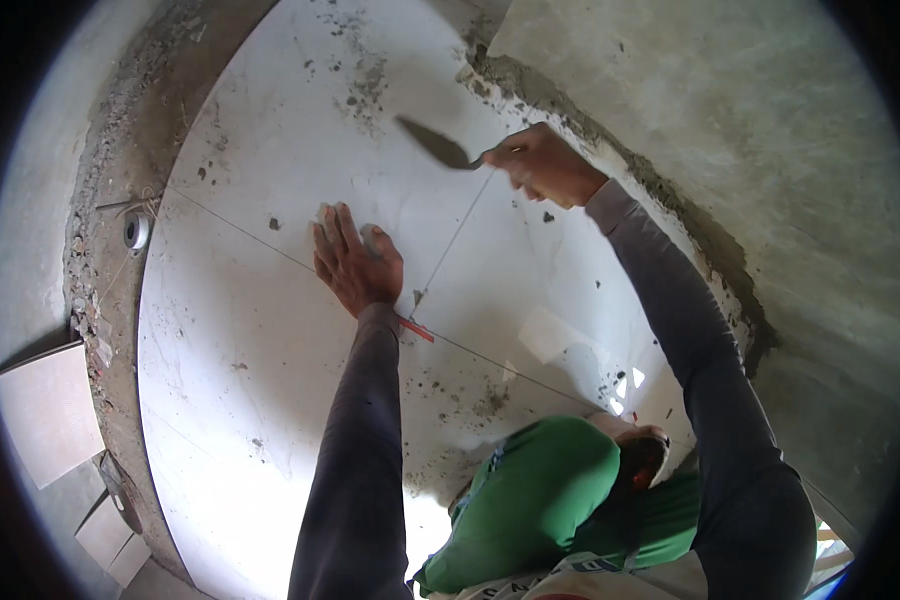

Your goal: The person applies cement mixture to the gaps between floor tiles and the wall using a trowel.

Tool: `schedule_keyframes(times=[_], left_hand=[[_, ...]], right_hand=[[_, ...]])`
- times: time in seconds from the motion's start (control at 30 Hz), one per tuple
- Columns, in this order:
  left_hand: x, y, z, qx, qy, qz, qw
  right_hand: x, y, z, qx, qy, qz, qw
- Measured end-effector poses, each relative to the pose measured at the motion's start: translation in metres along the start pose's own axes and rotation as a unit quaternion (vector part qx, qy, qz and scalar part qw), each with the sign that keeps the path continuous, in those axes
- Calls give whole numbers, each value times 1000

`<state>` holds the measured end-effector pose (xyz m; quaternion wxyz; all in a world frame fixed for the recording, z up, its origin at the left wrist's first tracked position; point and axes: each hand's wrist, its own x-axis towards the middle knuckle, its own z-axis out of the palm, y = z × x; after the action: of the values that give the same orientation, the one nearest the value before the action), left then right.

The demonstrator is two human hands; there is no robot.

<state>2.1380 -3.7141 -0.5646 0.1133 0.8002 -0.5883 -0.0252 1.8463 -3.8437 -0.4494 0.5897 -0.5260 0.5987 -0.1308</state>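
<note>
My right hand (548,165) grips a small pointed trowel (438,146) by its handle, the blade raised over the white tiled floor (270,330) and pointing left. The blade is slightly smeared by motion. Flat on the tiles to the left lies my left hand (358,262), fingers stretched out; grey dust or mortar coats its fingertips. Just below its wrist, a thin red strip (416,328) rests by the meeting point of the dark joint lines. A small crumb of mortar (417,297) sits next to that crossing.
Mortar crumbs (360,85) are scattered over the tiles. A rough mortar edge (660,190) borders the grey wall (770,130). At the left edge are a round metal-looking piece (137,231) and loose beige tiles (50,412). My green-clad knee (540,480) is close below.
</note>
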Motion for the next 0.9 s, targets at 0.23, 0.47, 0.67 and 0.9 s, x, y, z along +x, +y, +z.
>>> schedule_keyframes(times=[0.23, 0.47, 0.67, 0.9], left_hand=[[10, 10, 2, -21, 11, 3, 1000], [7, 6, 3, -13, 26, 12, 1000], [7, 9, 4, -24, 8, 0, 1000], [4, 4, 2, 1, 8, -1, 1000]], right_hand=[[24, 15, -16, -2, 141, 28, 990], [16, -2, -45, -69, 125, 10, 990], [24, -2, -59, -58, 161, 46, 984], [26, 2, -66, -34, 137, 26, 990]])
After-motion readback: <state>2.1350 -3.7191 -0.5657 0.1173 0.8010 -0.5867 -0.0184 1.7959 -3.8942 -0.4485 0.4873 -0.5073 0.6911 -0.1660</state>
